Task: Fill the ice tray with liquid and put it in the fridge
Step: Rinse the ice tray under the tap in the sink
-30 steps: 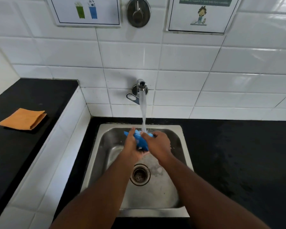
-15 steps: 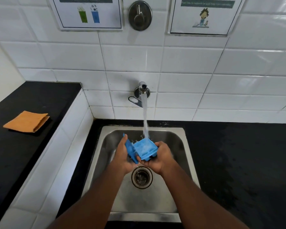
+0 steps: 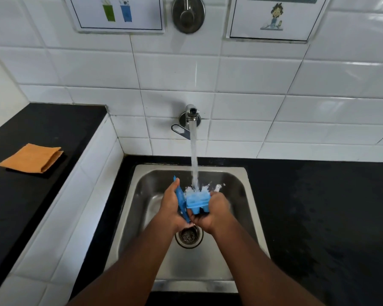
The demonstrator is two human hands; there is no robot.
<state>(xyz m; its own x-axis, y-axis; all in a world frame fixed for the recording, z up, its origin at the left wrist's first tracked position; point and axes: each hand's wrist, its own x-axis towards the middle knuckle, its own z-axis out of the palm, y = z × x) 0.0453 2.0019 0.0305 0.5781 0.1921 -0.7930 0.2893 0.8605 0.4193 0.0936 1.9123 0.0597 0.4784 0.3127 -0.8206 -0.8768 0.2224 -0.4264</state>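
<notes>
Ice tray [image 3: 198, 203] in my right hand [image 3: 217, 209]: smooth light-blue plastic, wet and glossy. Darker blue plastic piece [image 3: 181, 200] against my left hand [image 3: 170, 208], looks matt. Sink [image 3: 250, 217]: brushed steel, dull sheen. Tap [image 3: 191, 112]: polished metal. Wall tiles [image 3: 252, 76]: glossy white ceramic. Counter [image 3: 318, 206]: black stone, wet-streaked. Orange cloth [image 3: 31, 157]: soft, matt.

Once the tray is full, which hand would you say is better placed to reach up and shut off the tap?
Probably the left hand. It holds only the flat blue lid, and the tap's lever points left. The right hand cradles the ice tray under the stream, so it should stay level.
</notes>
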